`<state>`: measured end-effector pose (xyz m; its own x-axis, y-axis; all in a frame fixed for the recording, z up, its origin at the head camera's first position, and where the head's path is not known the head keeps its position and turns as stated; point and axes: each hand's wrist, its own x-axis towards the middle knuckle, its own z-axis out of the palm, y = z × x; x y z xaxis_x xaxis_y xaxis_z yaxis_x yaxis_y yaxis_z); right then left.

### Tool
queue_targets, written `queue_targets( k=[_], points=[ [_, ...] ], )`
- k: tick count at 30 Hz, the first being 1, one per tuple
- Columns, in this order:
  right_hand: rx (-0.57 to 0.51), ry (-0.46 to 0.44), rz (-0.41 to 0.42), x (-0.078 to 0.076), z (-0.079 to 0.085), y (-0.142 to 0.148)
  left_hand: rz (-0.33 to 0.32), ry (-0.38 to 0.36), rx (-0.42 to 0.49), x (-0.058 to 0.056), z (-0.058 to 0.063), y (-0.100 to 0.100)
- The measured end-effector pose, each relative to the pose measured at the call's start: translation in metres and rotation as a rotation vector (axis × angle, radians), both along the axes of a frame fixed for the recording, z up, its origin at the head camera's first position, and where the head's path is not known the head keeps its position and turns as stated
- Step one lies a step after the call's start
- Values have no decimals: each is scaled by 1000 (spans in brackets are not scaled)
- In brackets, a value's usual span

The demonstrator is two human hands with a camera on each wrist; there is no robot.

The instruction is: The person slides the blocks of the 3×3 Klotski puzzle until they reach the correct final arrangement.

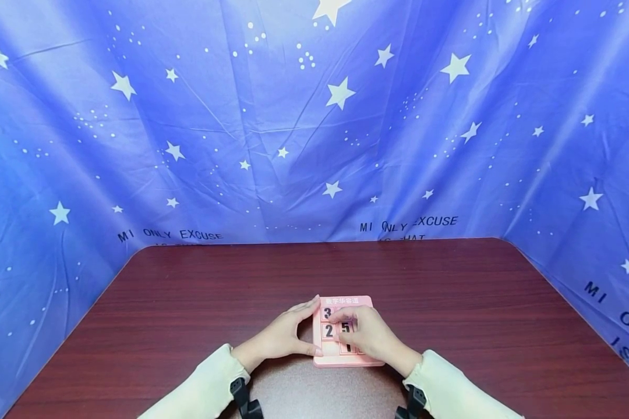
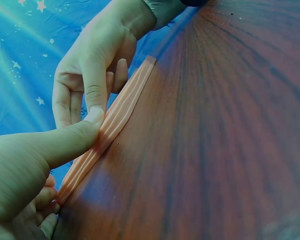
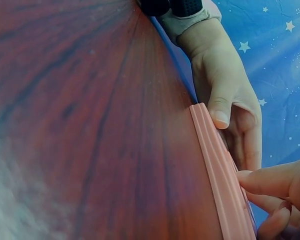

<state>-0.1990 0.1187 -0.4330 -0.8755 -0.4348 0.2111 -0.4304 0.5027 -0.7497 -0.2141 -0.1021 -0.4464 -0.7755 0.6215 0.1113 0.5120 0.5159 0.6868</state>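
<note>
A pink number sliding puzzle (image 1: pixel 340 361) lies flat on the table. Tiles marked 3 (image 1: pixel 327 313), 2 (image 1: pixel 328 331) and 5 (image 1: pixel 345 327) show, and part of a 1 tile; my right hand hides others. The lower left slot holds no tile. My left hand (image 1: pixel 285 333) holds the puzzle's left side, thumb at the near corner and fingertips at the far one. Over the tiles, my right hand (image 1: pixel 373 333) touches the face with thumb and forefinger spread apart. In the left wrist view, the right thumb (image 2: pixel 94 95) presses down on the puzzle.
The dark red wooden table (image 1: pixel 188 285) extends around the puzzle on all sides. A blue cloth with white stars (image 1: pixel 293 116) hangs behind and beside it. Black wrist cameras (image 1: pixel 246 398) sit at both cream sleeves (image 1: pixel 204 384).
</note>
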Motion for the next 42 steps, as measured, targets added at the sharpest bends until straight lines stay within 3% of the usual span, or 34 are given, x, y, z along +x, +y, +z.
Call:
queue_targets(
  k=[42],
  points=[
    [-38,16,-32,0,-3,0,10,-28,6,1,1,-1]
  ],
)
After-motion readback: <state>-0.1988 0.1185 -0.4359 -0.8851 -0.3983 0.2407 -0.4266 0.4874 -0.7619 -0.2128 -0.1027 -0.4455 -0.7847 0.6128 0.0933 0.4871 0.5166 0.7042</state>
